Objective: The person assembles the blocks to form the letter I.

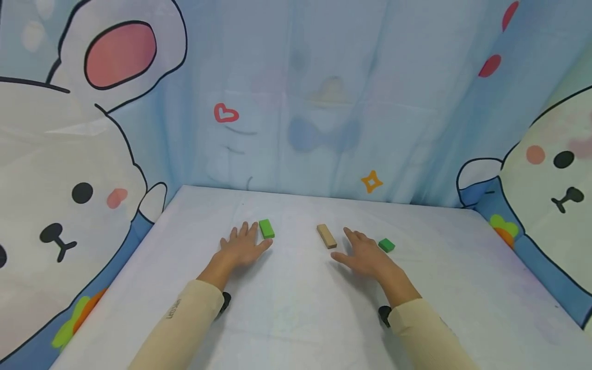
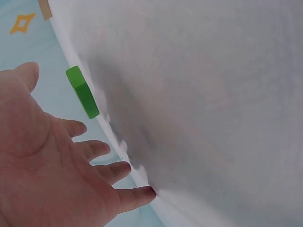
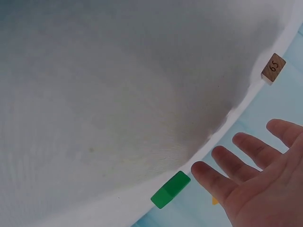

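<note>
My left hand (image 1: 241, 248) is spread with straight fingers just left of a bright green block (image 1: 266, 229). In the left wrist view the palm (image 2: 52, 161) holds nothing, and the green block (image 2: 83, 92) lies apart from the fingertips. Between the two hands a plain wooden block (image 1: 327, 236) lies flat. Close to its right is my right hand (image 1: 367, 257), fingers extended and nothing held. A second, darker green block (image 1: 386, 245) sits just right of that hand. The right wrist view shows "65" written on the end of the wooden block (image 3: 273, 68).
A white cloth covers the table (image 1: 296, 313). Behind it hangs a light blue curtain (image 1: 277, 154) with cartoon bears at both sides. Beige sleeves (image 1: 185, 318) and dark wrist straps (image 1: 385, 314) are on both arms.
</note>
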### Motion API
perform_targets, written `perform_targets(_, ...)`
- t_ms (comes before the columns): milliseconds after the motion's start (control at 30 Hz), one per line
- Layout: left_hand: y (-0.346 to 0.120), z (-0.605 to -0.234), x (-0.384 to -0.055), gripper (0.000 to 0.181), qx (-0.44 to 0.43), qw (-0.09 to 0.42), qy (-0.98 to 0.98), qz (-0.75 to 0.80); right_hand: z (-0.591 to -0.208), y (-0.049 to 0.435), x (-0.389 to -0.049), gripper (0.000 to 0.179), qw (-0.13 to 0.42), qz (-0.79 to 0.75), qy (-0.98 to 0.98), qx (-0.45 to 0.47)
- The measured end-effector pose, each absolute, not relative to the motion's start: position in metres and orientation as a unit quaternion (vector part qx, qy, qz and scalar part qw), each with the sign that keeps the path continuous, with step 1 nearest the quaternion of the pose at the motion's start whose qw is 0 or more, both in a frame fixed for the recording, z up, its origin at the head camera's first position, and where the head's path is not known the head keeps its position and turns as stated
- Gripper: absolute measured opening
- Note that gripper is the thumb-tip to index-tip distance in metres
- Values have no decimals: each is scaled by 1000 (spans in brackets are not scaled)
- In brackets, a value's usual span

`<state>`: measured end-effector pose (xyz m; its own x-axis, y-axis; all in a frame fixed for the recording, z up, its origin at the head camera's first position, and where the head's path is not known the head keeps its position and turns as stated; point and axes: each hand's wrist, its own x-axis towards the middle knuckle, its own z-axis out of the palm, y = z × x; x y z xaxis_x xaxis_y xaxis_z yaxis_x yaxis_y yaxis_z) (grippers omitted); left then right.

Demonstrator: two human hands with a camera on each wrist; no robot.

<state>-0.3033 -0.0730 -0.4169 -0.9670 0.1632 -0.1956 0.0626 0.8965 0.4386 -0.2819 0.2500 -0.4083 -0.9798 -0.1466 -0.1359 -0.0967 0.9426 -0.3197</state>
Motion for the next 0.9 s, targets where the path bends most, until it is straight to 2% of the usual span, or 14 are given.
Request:
perform_targets(467, -66, -418, -310, 85, 47, 114, 966, 225, -411, 258, -291, 98, 84, -153, 983, -48)
perform_targets(900, -70, -419, -312, 86, 28, 114, 969, 216, -414, 244, -300, 96, 87, -175, 978, -76)
